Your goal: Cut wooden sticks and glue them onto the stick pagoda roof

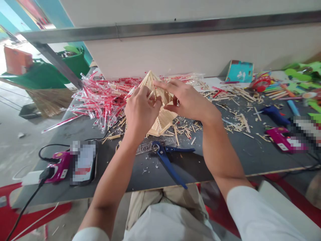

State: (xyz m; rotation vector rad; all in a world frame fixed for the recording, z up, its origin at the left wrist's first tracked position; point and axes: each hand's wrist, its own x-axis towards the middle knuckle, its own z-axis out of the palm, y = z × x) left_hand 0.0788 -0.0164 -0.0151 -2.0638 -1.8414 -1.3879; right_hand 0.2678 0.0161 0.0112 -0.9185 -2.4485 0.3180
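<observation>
Left hand (141,112) and right hand (189,100) both pinched shut on stick frame (164,119), propped on table (225,160) beside wrapper pile (105,97); squeezing too hard would likely snap its thin ribs.

A dark tabletop (225,160) carries a wide litter of cut sticks (238,97). Far left lies a heap of red-and-clear wrappers (100,97). Near the middle are blue cutters (168,160), touching what may be a clear ruler (145,147). At the near left a pink glue gun (59,165) lies just beside a blurred flat thing (84,162), with a black cable (45,150) looping behind. On the right are a blue glue gun (274,113) and a second pink gun (283,139). A teal box (239,71) leans on the far wall. Off the left edge stand a green bin (47,75) and a broom (50,100).
</observation>
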